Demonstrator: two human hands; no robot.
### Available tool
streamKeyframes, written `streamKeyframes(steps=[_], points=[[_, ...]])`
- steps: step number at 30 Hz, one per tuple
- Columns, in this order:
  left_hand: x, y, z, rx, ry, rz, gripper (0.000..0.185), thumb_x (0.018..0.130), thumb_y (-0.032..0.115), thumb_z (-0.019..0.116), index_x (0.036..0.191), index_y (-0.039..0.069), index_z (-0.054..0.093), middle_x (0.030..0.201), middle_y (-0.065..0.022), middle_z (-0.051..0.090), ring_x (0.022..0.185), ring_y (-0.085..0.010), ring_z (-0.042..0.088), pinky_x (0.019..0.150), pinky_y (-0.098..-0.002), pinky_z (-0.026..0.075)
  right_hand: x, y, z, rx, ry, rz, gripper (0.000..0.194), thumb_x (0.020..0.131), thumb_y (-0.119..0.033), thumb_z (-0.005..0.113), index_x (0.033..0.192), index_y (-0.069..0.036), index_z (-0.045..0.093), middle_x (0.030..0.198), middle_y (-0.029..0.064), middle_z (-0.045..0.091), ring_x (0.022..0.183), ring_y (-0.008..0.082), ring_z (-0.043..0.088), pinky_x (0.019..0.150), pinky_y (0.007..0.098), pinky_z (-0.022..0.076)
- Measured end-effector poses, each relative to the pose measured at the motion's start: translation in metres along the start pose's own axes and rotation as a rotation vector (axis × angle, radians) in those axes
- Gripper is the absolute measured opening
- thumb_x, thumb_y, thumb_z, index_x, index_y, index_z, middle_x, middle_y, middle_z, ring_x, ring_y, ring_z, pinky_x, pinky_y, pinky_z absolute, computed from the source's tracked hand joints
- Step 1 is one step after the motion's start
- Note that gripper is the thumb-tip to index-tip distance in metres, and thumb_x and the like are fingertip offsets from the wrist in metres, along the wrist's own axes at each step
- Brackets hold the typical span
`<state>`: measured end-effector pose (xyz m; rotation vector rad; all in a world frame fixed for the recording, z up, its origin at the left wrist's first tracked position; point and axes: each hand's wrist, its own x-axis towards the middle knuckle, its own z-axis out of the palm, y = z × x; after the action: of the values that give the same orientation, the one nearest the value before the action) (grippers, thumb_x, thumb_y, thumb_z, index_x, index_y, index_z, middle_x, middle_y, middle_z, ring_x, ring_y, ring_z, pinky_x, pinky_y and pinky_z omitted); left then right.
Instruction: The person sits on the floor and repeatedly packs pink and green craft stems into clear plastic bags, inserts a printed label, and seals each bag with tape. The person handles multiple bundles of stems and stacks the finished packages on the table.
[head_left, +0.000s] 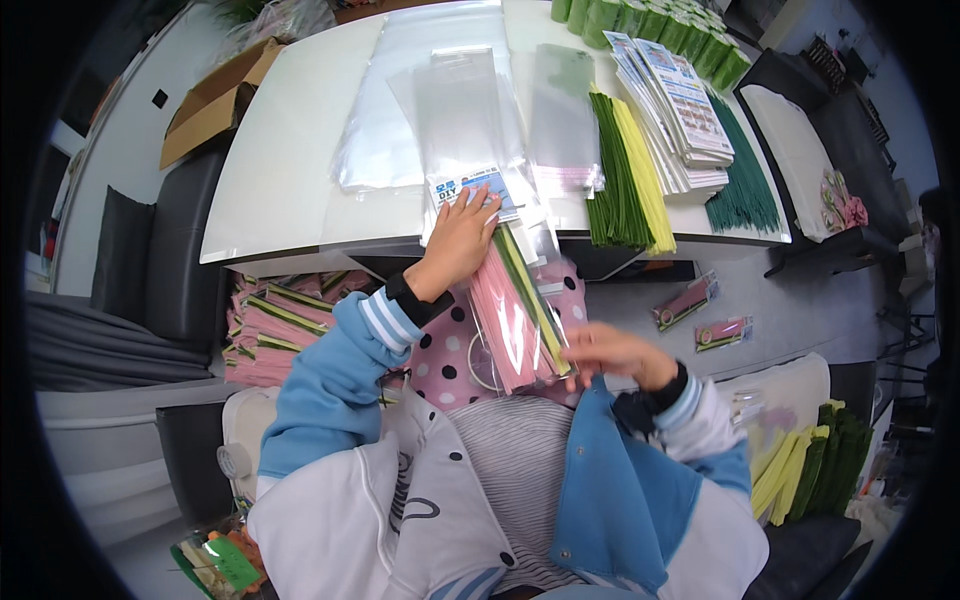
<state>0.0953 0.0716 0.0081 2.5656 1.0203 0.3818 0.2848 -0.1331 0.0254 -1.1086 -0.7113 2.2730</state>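
A clear plastic bag (504, 315) of pink, dark green and yellow pipe cleaners slants from the table edge down over my lap. My left hand (457, 236) lies flat, fingers spread, on the printed card (487, 187) at the bag's upper end. Close to the bag's lower right corner is my right hand (619, 352), slightly blurred, fingers partly bent; whether it grips the plastic is unclear. A pale ring (480, 361) shows at the bag's lower left. Beneath it is a pink dotted cloth (448, 349). Empty clear bags (457, 105) lie on the table above my left hand.
Green and yellow pipe cleaners (619, 180), stacked printed cards (686, 112) and green rolls (675, 37) cover the white table's (270, 165) right side. Filled packs (292, 322) are heaped below left; two packs (684, 300) lie on the floor. A cardboard box (214, 97) stands at the left.
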Motion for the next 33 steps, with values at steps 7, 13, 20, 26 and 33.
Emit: streamKeyframes(steps=[7,13,20,26,33], points=[[-0.017,0.04,0.0,-0.047,-0.001,0.08,0.038,0.094,0.023,0.041,0.129,0.009,0.048,0.141,-0.0138,0.037,0.134,-0.0364,0.024,0.108,-0.0507,0.018,0.015,0.012,0.015,0.234,0.36,-0.343,0.014,0.089,-0.011,0.057,0.085,0.001,0.057,0.071,0.006,0.061,0.052,0.0088,0.053,0.045,0.0181,0.0406],[-0.026,0.075,-0.001,-0.079,0.174,0.163,0.038,0.091,0.019,0.045,0.126,0.004,0.049,0.134,-0.0162,0.045,0.131,-0.0365,0.031,0.106,-0.0529,0.021,0.06,-0.029,0.015,0.402,0.537,-0.686,0.019,0.091,-0.019,0.057,0.085,-0.001,0.06,0.071,0.0035,0.059,0.059,0.0094,0.054,0.053,0.0199,0.0424],[-0.03,0.098,0.0,-0.078,0.136,0.179,0.036,0.089,0.019,0.048,0.12,0.0,0.054,0.13,-0.0151,0.05,0.131,-0.0367,0.031,0.106,-0.0538,0.02,0.09,-0.013,0.022,0.137,0.844,-0.731,0.024,0.094,-0.021,0.05,0.096,0.0,0.062,0.084,0.0066,0.064,0.073,0.0071,0.058,0.059,0.0193,0.0443],[-0.041,0.139,0.008,0.107,0.228,0.255,0.04,0.077,0.02,0.062,0.111,0.0,0.059,0.125,-0.0137,0.053,0.129,-0.0378,0.032,0.106,-0.0569,0.019,0.099,0.003,0.006,-0.178,0.867,-0.919,0.023,0.092,-0.018,0.051,0.097,0.001,0.063,0.085,0.0056,0.064,0.073,0.0083,0.058,0.059,0.0214,0.045],[-0.02,0.08,-0.024,-0.388,-0.187,0.395,0.039,0.086,0.021,0.057,0.119,-0.001,0.052,0.121,-0.0161,0.053,0.123,-0.0355,0.039,0.104,-0.0455,0.03,0.105,-0.015,-0.01,-0.289,0.848,-1.055,0.022,0.09,-0.014,0.052,0.097,0.003,0.064,0.086,0.0044,0.064,0.073,0.0097,0.058,0.059,0.0239,0.0458]])
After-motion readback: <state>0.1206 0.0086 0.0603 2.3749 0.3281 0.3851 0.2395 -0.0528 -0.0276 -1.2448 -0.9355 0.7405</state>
